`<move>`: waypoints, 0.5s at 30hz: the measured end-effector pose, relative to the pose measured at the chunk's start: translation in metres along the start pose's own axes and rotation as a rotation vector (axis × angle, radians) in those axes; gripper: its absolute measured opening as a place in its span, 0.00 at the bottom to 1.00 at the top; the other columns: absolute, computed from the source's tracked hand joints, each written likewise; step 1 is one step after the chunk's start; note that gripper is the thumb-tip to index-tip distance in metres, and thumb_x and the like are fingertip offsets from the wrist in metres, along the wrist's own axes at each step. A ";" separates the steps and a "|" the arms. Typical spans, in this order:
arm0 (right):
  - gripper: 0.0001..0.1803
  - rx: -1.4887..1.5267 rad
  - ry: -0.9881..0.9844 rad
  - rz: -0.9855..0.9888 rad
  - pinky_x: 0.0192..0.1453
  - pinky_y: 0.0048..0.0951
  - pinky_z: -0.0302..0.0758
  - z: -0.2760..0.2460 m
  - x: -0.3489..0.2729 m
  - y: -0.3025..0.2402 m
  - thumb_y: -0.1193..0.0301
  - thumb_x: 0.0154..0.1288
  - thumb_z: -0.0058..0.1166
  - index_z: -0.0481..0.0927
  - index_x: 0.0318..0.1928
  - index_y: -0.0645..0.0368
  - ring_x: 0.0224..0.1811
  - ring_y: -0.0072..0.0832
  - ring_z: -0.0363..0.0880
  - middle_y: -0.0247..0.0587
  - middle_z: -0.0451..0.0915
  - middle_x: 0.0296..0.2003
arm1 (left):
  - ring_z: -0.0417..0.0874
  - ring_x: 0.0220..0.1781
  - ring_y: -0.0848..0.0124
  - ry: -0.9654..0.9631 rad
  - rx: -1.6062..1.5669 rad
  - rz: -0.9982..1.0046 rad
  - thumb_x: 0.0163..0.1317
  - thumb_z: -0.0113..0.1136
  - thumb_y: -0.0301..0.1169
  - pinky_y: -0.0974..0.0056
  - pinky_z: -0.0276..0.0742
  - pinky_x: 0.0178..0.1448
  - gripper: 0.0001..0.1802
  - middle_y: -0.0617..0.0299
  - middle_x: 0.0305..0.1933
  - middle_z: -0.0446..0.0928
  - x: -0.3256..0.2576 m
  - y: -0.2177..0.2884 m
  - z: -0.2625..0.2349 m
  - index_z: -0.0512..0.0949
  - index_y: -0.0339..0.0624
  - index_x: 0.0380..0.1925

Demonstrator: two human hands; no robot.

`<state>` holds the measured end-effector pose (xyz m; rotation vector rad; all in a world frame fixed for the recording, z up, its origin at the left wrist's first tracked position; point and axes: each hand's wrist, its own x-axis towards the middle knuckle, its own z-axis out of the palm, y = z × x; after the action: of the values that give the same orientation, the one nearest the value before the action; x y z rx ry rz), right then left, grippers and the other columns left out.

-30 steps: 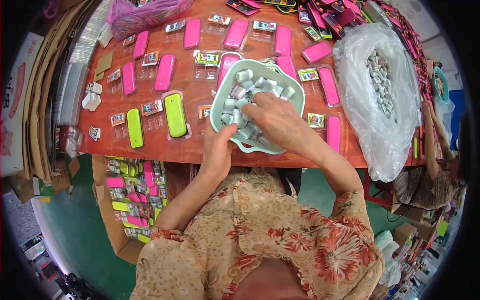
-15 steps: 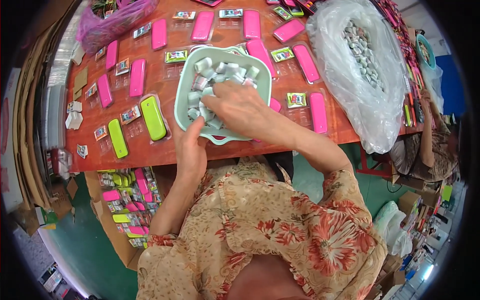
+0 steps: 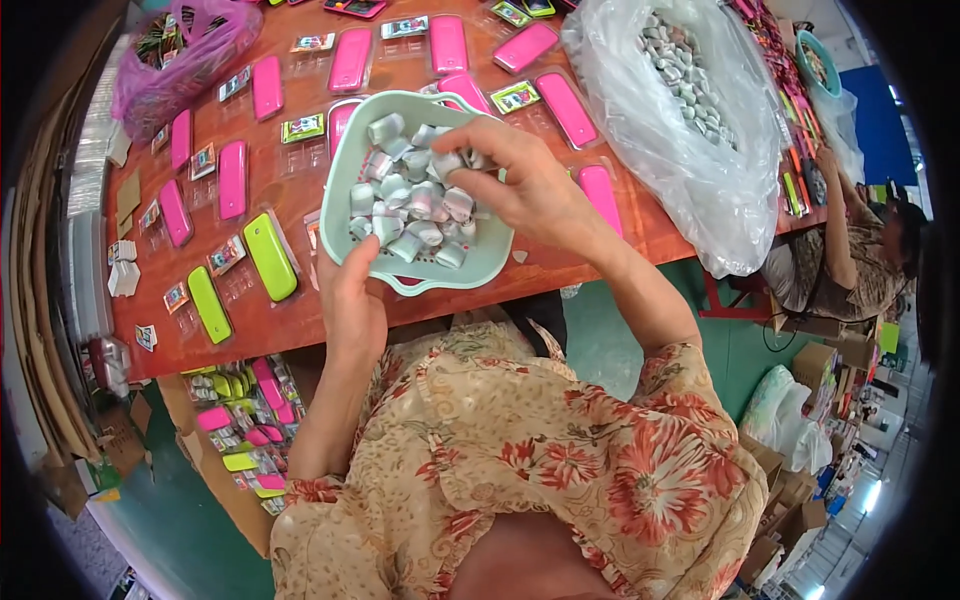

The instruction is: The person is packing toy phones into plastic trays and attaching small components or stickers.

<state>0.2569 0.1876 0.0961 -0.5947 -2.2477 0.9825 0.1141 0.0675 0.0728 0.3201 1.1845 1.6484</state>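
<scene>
A pale mint-green plastic basket [image 3: 343, 178] stands at the table's near edge, filled with small whitish rolls [image 3: 396, 190] in clear wrapping. My left hand [image 3: 352, 308] grips its near left side, thumb over the rim and fingers hidden outside. My right hand [image 3: 530, 190] is over the basket's right part, with thumb and forefinger pinched on a whitish roll [image 3: 447, 164]. Around the basket lie pink oblong cases [image 3: 232, 180] and green oblong cases [image 3: 270, 256] on clear plastic trays, many beside a small printed packet [image 3: 302, 129].
A large clear bag [image 3: 690, 190] of similar rolls lies at right. A purple bag [image 3: 185, 60] sits far left. Below the table, a cardboard box [image 3: 225, 480] holds packed pink and green cases. Another person [image 3: 845, 250] sits at the right end.
My right hand has drawn back from the middle of the rolls toward the basket's right side, its fingers now pinched on a roll. The whole view has shifted; my left hand keeps its hold.
</scene>
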 end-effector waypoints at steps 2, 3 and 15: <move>0.13 -0.034 -0.037 0.018 0.35 0.29 0.68 -0.007 -0.001 -0.007 0.79 0.46 0.50 0.71 0.36 0.60 0.33 0.35 0.71 0.42 0.69 0.29 | 0.70 0.47 0.71 -0.008 -0.028 0.001 0.51 0.46 0.23 0.66 0.66 0.49 0.21 0.59 0.46 0.68 -0.001 0.002 -0.003 0.62 0.36 0.49; 0.13 -0.031 0.018 0.029 0.36 0.29 0.68 -0.011 -0.001 -0.003 0.79 0.45 0.50 0.71 0.36 0.59 0.33 0.35 0.71 0.41 0.69 0.29 | 0.70 0.47 0.71 0.010 -0.046 -0.012 0.51 0.46 0.23 0.66 0.66 0.49 0.21 0.59 0.46 0.68 -0.002 0.003 -0.005 0.62 0.36 0.49; 0.14 -0.382 0.074 0.273 0.37 0.35 0.68 -0.030 -0.016 0.104 0.70 0.51 0.48 0.70 0.39 0.63 0.34 0.43 0.72 0.53 0.73 0.30 | 0.69 0.48 0.70 0.078 -0.002 0.060 0.52 0.45 0.23 0.66 0.63 0.52 0.21 0.59 0.47 0.67 0.001 0.014 -0.022 0.61 0.36 0.49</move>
<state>0.3052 0.2577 0.0272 -1.1085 -2.3427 0.6391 0.0902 0.0573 0.0738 0.2949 1.2425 1.7272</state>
